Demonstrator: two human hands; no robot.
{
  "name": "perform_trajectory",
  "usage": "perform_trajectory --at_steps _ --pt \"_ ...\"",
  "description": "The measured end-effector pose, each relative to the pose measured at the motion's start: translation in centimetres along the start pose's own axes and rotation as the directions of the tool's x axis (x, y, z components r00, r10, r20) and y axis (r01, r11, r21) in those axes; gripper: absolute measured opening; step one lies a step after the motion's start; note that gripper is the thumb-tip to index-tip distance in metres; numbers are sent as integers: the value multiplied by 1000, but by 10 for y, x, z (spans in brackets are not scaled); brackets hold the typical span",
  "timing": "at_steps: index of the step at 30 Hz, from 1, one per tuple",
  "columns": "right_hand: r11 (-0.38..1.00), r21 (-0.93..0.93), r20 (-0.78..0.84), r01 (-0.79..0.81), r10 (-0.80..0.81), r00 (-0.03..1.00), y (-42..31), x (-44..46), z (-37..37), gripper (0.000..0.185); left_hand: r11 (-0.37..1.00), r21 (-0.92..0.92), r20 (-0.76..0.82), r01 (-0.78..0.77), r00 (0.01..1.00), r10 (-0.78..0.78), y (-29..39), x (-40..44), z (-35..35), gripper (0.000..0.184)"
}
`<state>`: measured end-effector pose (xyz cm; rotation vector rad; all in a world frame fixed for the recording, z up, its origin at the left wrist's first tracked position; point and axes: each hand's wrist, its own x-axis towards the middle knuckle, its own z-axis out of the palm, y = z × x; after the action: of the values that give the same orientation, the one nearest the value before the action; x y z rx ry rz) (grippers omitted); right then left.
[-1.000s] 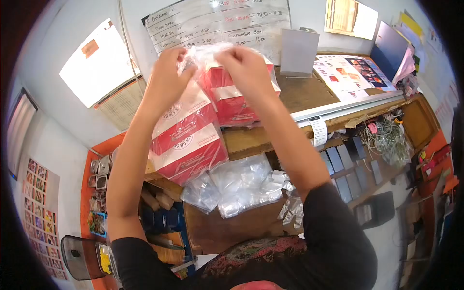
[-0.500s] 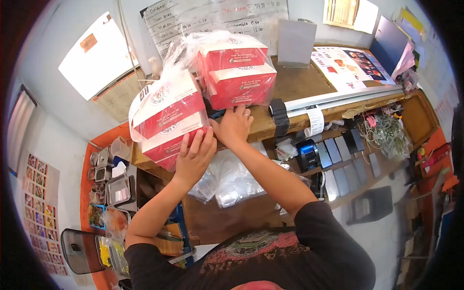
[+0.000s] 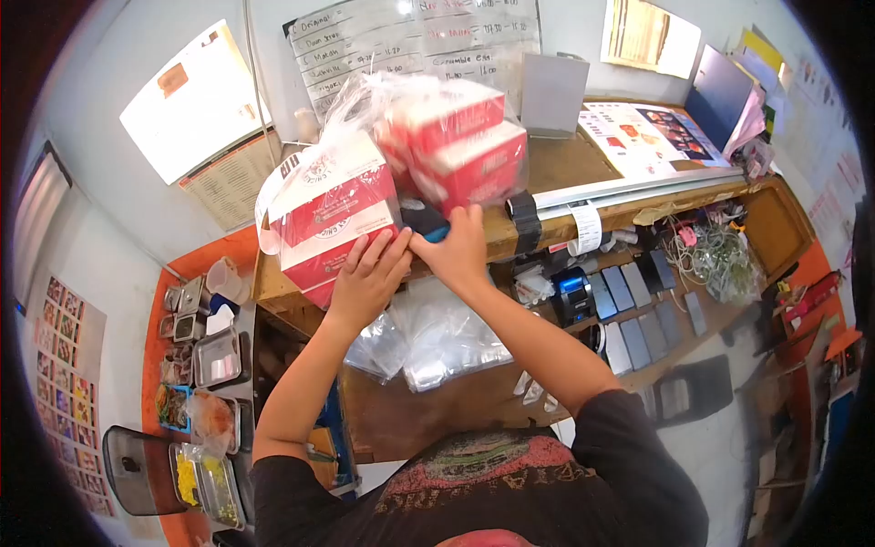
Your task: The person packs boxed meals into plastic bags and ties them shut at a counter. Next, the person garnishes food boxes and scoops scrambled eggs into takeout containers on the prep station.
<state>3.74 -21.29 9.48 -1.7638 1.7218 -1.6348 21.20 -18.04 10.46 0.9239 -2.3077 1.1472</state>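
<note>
Two clear plastic bags hold stacked red-and-white food boxes on the wooden counter. My left hand point(image 3: 369, 281) rests with its fingers stretched flat against the front corner of the left stack of boxes point(image 3: 335, 214). My right hand point(image 3: 458, 255) has its thumb apart from its fingers, the fingertips at the lower front edge of the right stack of boxes point(image 3: 469, 150), which is blurred. Between the two stacks, just beyond my right thumb, lies a black and teal item point(image 3: 427, 221) that I cannot identify.
On the lower shelf are clear plastic bags point(image 3: 447, 342), several phone-like devices point(image 3: 629, 287) and tangled cables point(image 3: 715, 260). A receipt strip point(image 3: 586, 228) hangs from the counter edge. Food trays point(image 3: 219, 356) stand at left. A whiteboard point(image 3: 346, 46) is behind.
The right stack has shifted slightly right and turned, widening the gap between the stacks and uncovering more of the black and teal item. My left hand stays against the left stack.
</note>
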Motion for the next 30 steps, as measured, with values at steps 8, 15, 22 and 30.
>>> perform_trajectory --at_steps 8,15,22,30 --pt "981 146 -130 -130 149 980 33 45 -160 41 999 -15 11 -38 999 38 -5 3 4 29" --pt "816 -390 -166 -427 394 904 112 123 -142 67 928 -326 -54 180 977 -208 -8 22 1 41" --pt "925 319 46 -205 201 978 123 151 -73 49 287 -377 -280 880 188 -942 23 -47 27 60" --pt "691 632 264 -351 234 936 144 163 -23 44 276 -549 43 789 356 -933 -25 -69 21 53"
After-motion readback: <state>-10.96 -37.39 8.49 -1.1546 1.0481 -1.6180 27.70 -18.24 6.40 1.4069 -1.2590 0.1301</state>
